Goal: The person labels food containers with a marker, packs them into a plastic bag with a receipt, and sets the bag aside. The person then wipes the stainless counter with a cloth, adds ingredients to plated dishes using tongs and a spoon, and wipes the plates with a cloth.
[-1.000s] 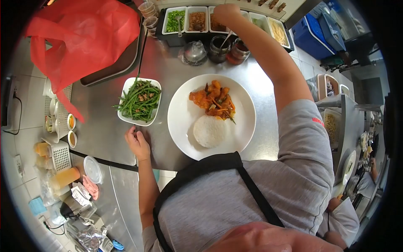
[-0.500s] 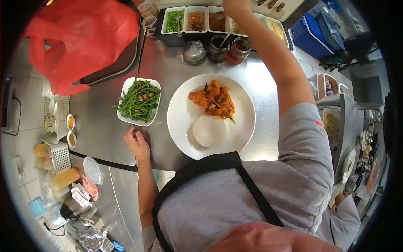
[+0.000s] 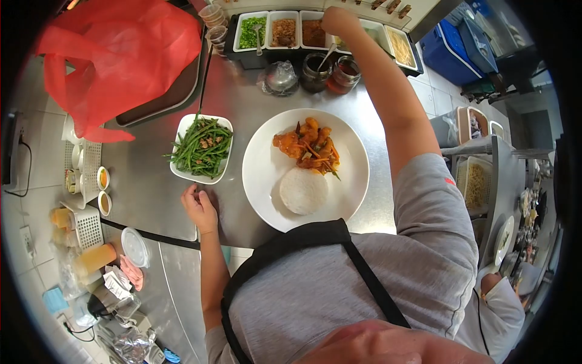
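On the steel counter [image 3: 139, 176], the squarish white bowl [image 3: 209, 180] of green beans [image 3: 203, 145] sits beside the plate, probably for easy reach. Near the bowl, the left hand [image 3: 200, 209] is loosely open, nothing visible in it, seemingly just resting. The round white plate [image 3: 260, 188] lies close before the body, bearing a white rice mound [image 3: 304, 191] and glossy orange food [image 3: 306, 145]. The right hand [image 3: 341, 21] is over the rectangular white tubs [image 3: 284, 47]; its grip cannot be told.

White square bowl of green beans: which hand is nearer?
Left. The left hand is at the bowl's near edge; the right hand reaches well off to its right, over the white rectangular food tubs.
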Available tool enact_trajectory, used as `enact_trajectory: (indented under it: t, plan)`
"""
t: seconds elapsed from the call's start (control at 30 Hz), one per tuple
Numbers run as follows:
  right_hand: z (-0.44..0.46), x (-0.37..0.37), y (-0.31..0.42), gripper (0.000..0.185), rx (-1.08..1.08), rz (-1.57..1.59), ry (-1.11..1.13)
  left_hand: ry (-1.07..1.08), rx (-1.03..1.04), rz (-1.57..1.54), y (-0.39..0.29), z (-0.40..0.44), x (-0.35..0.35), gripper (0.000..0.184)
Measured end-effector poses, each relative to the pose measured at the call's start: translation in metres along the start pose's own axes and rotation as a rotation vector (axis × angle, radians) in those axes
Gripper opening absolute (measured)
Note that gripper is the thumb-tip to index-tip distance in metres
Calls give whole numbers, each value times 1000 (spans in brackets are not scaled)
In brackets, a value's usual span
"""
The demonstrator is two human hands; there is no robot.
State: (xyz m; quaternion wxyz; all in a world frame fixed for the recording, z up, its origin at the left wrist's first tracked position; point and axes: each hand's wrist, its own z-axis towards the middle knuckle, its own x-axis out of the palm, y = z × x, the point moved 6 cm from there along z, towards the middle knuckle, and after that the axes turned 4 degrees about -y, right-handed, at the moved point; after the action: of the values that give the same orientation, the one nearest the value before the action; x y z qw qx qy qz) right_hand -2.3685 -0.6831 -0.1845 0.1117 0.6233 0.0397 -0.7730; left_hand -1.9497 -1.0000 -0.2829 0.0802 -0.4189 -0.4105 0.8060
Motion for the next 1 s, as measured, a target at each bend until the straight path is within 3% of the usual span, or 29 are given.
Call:
enact_trajectory:
  t: [0.17,0.27,0.47,0.57,0.67,0.8,1.0]
  plan:
    - [0,10,-13,25,-9,23,113,-16,-7,29,-1,0,-1,22]
    - [14,38,-44,26,-64,45,4,-16,5,20,4,0,0,21]
    - [-49,-34,-54,26,126,551,-104,-49,53,38,-2,-1,-2,21]
    - [-91,-62,-54,25,116,812,-109,-53,74,64,0,-2,-2,21]
    - [-142,-83,-43,24,66,710,-88,-22,30,47,1,-2,-1,21]
    - [-207,-77,-27,15,2,880,51,-43,59,26,7,-2,1,20]
    - [-262,-68,-6,10,11,849,-50,-50,68,37,6,-3,0,20]
